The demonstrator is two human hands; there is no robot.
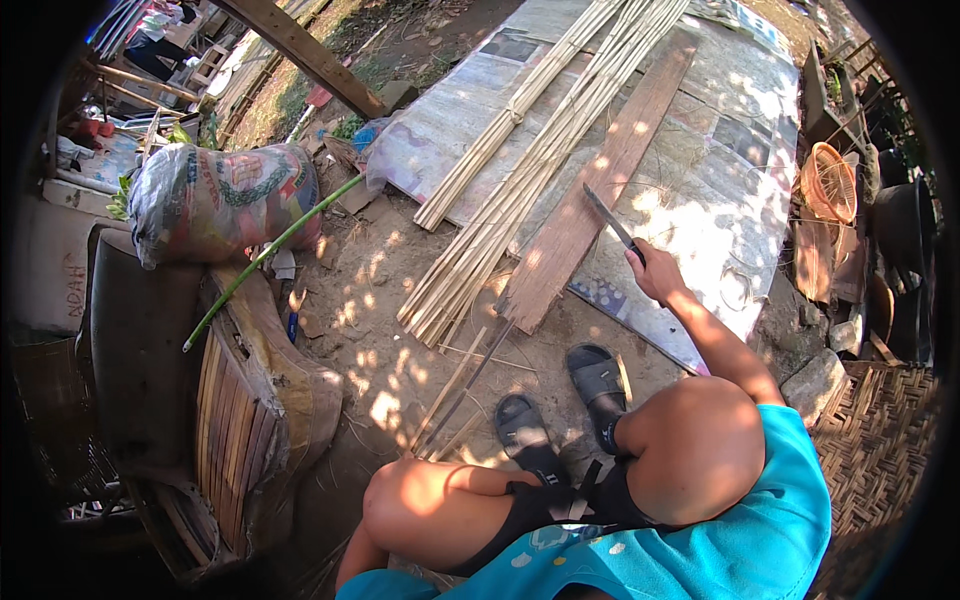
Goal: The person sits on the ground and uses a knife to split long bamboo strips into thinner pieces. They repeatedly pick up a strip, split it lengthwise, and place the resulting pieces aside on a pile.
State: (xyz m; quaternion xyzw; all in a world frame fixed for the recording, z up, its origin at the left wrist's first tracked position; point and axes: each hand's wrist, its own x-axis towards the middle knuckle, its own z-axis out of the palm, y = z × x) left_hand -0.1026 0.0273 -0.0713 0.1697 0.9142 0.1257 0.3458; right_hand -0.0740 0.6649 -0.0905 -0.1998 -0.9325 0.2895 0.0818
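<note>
My right hand [655, 273] is closed round the dark handle of a knife [609, 216]. Its blade points away and to the left, over a long brown wooden plank [590, 205]. Left of the plank lies a long bundle of thin pale split strips, apparently bamboo [520, 200], with a shorter tied bundle [490, 150] beside it. A narrow dark strip [470, 385] runs from the plank's near end toward my left knee. My left arm [362, 556] goes down beside that knee; the hand itself is hidden.
A printed sheet [720, 240] lies under the plank. At left stand a stuffed sack [225, 200], a green stalk [265, 255] and a worn wooden piece of furniture [300, 390]. An orange basket [829, 182], stones [815, 385] and a woven mat [885, 440] are at right.
</note>
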